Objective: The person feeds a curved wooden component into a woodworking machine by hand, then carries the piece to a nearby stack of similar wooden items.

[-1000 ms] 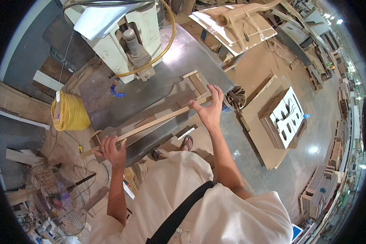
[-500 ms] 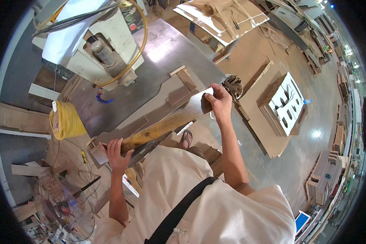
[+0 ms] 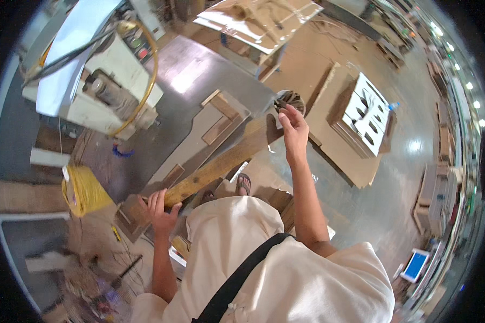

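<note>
A long yellowish-brown wooden board (image 3: 221, 160) slants across the space in front of me, its darker far end up to the right. My left hand (image 3: 163, 212) grips its near left end, with the thumb on my side and the fingers over the edge. At the far right end, my right hand (image 3: 295, 132) pinches the board's corner between thumb and fingers. Just beyond the board, a flat grey-brown shaped panel (image 3: 191, 132) with small wooden blocks fixed on it lies on the metal machine table (image 3: 199, 64). The board covers part of that panel's near edge.
A machine head (image 3: 118, 94) with a yellow hose stands over the table at left. Below it is a yellow bag (image 3: 86, 191), with a blurred fan (image 3: 99, 296) nearer me. To the right, a stack of cut white-topped panels (image 3: 365, 110) lies on brown sheets (image 3: 350, 161).
My view has shifted, so the machine and table appear farther left. The bright glare on the board's right end is gone. My right thumb has slid from its face toward its edge.
</note>
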`<state>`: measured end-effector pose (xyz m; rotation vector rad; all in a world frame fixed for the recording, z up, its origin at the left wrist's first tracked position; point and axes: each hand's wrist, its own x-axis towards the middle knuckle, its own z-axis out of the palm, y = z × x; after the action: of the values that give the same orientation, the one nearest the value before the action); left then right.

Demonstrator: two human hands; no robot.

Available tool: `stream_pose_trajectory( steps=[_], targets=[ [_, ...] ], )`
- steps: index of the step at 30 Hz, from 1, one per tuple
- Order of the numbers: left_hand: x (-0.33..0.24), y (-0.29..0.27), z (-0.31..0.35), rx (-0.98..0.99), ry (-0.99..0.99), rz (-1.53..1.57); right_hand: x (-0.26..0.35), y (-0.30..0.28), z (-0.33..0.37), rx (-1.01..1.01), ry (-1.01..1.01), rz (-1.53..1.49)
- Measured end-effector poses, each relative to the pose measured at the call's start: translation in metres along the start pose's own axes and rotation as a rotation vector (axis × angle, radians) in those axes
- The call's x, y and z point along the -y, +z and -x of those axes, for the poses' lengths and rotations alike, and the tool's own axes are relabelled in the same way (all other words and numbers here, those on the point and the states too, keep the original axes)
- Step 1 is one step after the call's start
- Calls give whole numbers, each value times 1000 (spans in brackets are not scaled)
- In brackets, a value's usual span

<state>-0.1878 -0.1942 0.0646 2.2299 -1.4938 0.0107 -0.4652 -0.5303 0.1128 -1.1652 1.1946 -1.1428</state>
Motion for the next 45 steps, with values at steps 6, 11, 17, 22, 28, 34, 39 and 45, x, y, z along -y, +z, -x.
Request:
stream_pose_trajectory(
  steps=[6, 11, 17, 22, 28, 34, 39, 45],
  targets=[
    [-10, 25, -22, 57, -35, 191, -25, -14, 71, -129, 176, -170],
    [-49, 26, -37, 228, -25, 340, -52, 23, 164, 102, 311, -208],
    [-59, 13, -30, 467, 201, 325, -57, 46, 245, -70, 399, -271],
    [-46, 17, -27, 653, 579, 374, -74, 24, 304, -333, 433, -483],
    [-54, 10, -43, 938, 486, 463, -70, -16, 357, -671, 353, -616],
    [-94, 20, -33, 1209, 528, 572, -64, -58, 398, -861, 273, -620],
    [-136, 31, 18, 1221, 648, 701, -52, -77, 431, -1030, 317, -635],
    [-210, 4, 103, 1085, 1135, 574, -106, -90, 464, -1548, 387, -436]
  ],
)
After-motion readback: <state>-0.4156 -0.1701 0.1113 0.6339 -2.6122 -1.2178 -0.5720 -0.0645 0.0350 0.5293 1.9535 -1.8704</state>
